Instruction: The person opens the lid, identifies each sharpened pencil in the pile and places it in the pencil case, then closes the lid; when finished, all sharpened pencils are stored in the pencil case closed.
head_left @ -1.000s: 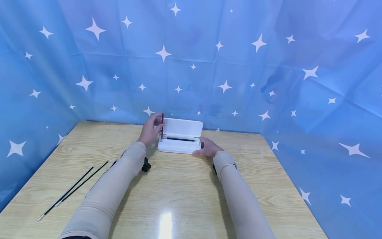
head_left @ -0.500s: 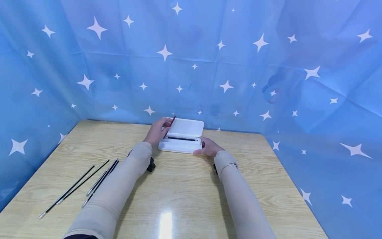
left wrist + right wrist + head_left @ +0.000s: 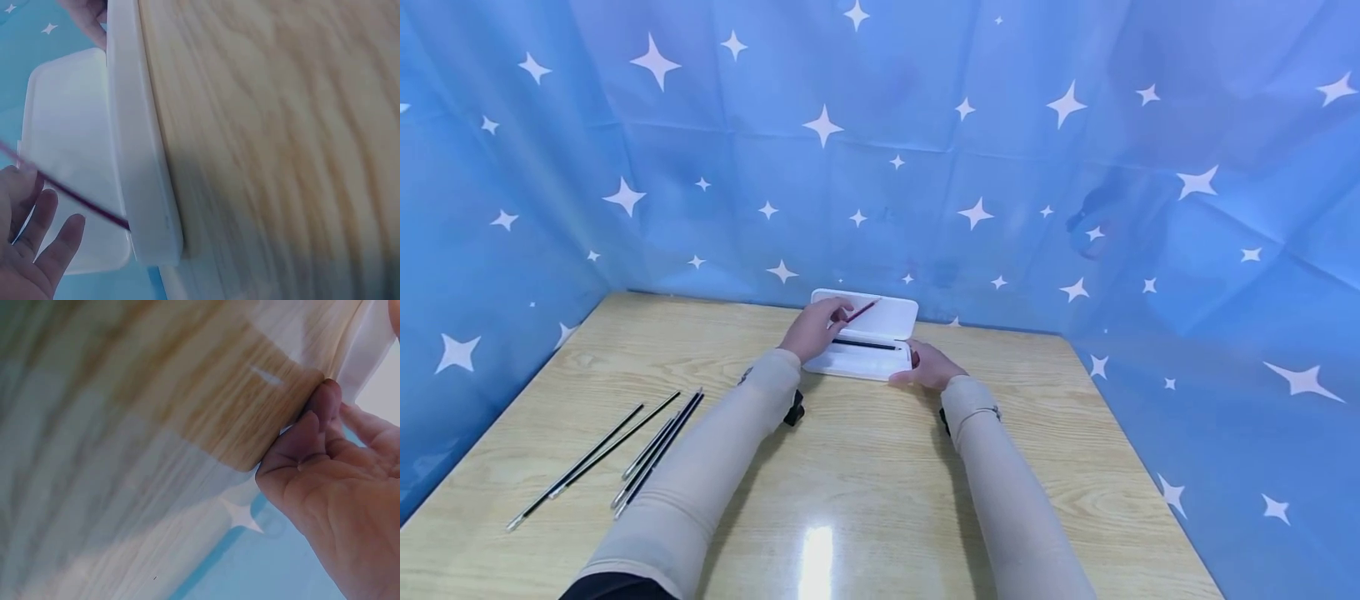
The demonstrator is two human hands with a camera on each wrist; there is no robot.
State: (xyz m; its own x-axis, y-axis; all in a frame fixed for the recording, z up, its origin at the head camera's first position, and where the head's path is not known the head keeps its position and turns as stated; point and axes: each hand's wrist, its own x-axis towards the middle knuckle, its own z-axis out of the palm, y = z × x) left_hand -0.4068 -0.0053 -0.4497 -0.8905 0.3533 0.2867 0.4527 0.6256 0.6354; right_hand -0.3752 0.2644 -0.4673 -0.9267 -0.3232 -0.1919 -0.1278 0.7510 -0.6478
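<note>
My left hand (image 3: 814, 329) pinches a thin red pencil (image 3: 861, 312) above the left part of a white pencil case (image 3: 850, 365). The pencil slants, its far end up and to the right across the raised lid (image 3: 897, 318). In the left wrist view, the red pencil (image 3: 84, 201) runs down to the case's rim, where its lower end disappears behind the wall (image 3: 140, 156). A dark pencil (image 3: 874, 344) lies lengthwise inside the case. At the right end, my right hand (image 3: 934, 367) grips the case, thumb at the front corner. The right wrist view shows its fingers curled beside the table surface.
Several dark pencils (image 3: 658, 450) with pale ends lie on the wooden table (image 3: 865, 467), left of my left forearm. A blue curtain (image 3: 880, 183) with white stars hangs close behind the case and along both sides.
The red pencil has turned from upright to a slant toward the right. My left hand has moved right over the case with it. The right hand keeps its place at the case's end.
</note>
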